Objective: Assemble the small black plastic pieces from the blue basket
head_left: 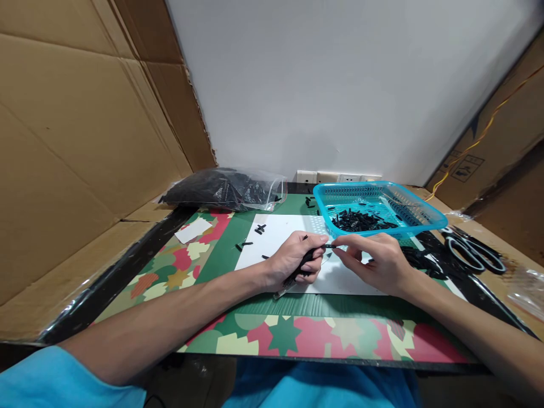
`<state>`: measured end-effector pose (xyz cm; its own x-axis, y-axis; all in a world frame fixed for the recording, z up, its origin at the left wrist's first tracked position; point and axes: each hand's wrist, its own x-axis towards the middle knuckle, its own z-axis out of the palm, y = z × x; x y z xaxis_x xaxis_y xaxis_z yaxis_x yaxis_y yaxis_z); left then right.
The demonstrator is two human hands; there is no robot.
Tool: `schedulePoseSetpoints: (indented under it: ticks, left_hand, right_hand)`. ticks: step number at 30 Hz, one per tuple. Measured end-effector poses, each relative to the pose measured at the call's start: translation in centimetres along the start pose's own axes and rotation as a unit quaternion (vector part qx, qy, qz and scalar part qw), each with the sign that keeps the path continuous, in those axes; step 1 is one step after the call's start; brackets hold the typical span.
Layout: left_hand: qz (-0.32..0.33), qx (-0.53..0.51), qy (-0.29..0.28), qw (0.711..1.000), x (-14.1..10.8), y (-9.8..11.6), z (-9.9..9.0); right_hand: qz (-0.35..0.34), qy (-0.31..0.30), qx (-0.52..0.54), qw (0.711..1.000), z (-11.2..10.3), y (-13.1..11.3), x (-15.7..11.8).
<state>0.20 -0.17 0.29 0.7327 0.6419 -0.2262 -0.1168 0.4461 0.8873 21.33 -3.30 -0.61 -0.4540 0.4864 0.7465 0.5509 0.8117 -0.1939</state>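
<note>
My left hand (297,260) is wrapped round a bundle of thin black strips (302,265), above a white sheet (344,279). One small black piece (330,246) sticks out between its thumb and forefinger, toward the right. The thumb and forefinger of my right hand (378,259) are pinched at the free end of that piece. Loose black pieces (260,229) lie on the sheet to the left. Behind my right hand stands a blue basket (425,218) with a heap of small black pieces (361,220) in it.
A clear bag of black items (221,188) lies at the back left. Scissors (474,252) and a pile of black strips (423,262) are at the right. A small white paper (193,230) lies on the patterned mat (314,337). Cardboard (76,124) rises at the left.
</note>
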Motion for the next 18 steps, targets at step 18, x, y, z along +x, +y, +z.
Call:
schedulePoseSetpoints:
  ticks: [18]
  left_hand:
    - [0.021,0.026,-0.001,0.999,-0.2,0.1,0.2]
  right_hand:
    - [0.235,-0.112,0.24,0.935,-0.4,-1.2,1.0]
